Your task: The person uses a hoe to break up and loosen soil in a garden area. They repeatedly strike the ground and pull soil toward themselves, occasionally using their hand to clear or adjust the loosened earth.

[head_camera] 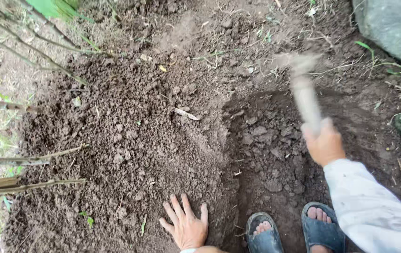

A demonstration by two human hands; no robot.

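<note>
Head view: my left hand (pixel 187 228) is lying flat, fingers spread, on the loose soil mound (pixel 130 140), bracing me; my right hand (pixel 324 145) is gripping a blurred digging tool (pixel 305 91) over the hole (pixel 275 154).

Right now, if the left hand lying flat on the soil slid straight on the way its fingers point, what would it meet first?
Probably only the heap of loose dark-brown soil: the left hand points up its slope, with nothing else in line; depth is unclear.

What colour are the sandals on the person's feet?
The sandals are dark grey-blue, open-toed slides, dusted with soil; seen in the head view, at the bottom edge.
</note>
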